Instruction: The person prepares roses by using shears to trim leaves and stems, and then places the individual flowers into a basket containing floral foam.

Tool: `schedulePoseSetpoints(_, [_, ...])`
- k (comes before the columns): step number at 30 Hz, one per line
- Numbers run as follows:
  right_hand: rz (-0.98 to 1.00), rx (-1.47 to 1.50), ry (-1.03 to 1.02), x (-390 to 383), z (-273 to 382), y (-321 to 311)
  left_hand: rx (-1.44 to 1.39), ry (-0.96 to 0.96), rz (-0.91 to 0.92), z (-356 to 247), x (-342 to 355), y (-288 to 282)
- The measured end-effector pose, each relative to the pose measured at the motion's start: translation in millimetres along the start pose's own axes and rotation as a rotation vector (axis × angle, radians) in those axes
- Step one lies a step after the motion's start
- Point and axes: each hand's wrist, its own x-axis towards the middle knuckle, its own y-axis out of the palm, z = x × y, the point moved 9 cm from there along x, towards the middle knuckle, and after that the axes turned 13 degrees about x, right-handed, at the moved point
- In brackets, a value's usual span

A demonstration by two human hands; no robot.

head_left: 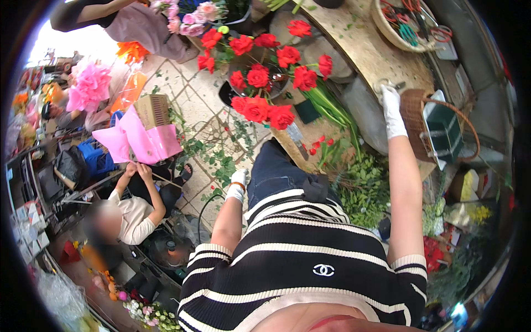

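Observation:
My right hand [391, 105], in a white glove, is stretched out over the wooden table [345, 33]. Its fingers are closed on what looks like a small pair of scissors [383, 84] lying at the tabletop, partly covered by the hand. Just right of this hand stands a brown wicker basket [415, 119] with a tall handle and dark green blocks. My left hand [239, 178], also white-gloved, hangs low beside my left thigh; its fingers are too foreshortened to read. In front of me, red roses [258, 76] stand spread out in a dark bucket [227, 94].
A round basket [387, 25] of scissors and tools sits at the table's far end. Green leaves [362, 188] are heaped near my right side. At left, a seated person [138, 218] handles pink wrapping paper [138, 138]. Cut leaves litter the tiled floor [193, 83].

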Motion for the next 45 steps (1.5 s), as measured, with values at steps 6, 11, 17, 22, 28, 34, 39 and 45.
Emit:
schedulePoseSetpoints(6, [0.042, -0.184, -0.096, -30, 59, 21, 0.19, 0.195, -0.055, -24, 30, -5])
schedulePoseSetpoints(11, [-0.036, -0.265, -0.232, -11, 32, 12, 0.271, 0.219, -0.122, -58, 46, -13])
schedulePoseSetpoints(17, [-0.044, -0.39, -0.243, -20, 43, 3, 0.664, 0.338, -0.185, -78, 33, -5])
schedulePoseSetpoints(22, [-0.199, -0.533, -0.224, -50, 67, -19, 1.055, 0.513, -0.128, -77, 27, 20])
schedulePoseSetpoints(28, [-0.046, -0.666, -0.27, -33, 42, -7, 1.261, 0.665, -0.229, -67, 31, 33])
schedulePoseSetpoints(34, [0.101, -0.793, -0.369, -43, 42, -4, -0.035, 0.557, -0.809, -154, -17, -56])
schedulePoseSetpoints(39, [0.111, -0.819, -0.04, -80, 50, -17, -0.6, 0.735, -0.384, -299, -87, -70])
schedulePoseSetpoints(45, [0.28, 0.815, 0.298, -153, -7, 5, 0.251, 1.128, -0.256, -442, -117, -15])
